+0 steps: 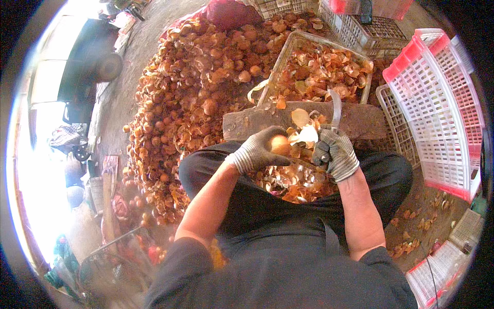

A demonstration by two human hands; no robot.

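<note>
Both of my hands wear grey knit gloves with pale striped cuffs. An orange-brown onion (280,145) sits in my left hand (261,149), fingers and thumb curled around it. My right hand (334,153) is closed around a knife (336,107), its pale curved blade pointing away from me. Pieces of onion skin (307,135) show between the two hands, beside the onion; whether they are loose or held I cannot tell. A worn wooden board (252,121) lies just beyond my hands. Beneath them, between my legs, is a heap of peelings (296,181).
A large pile of onions (180,98) spreads to the left and far side. Past the board stands a crate (288,46) full of skins. White and red plastic crates (432,103) rise at the right. A red mesh sack (231,14) lies at the back.
</note>
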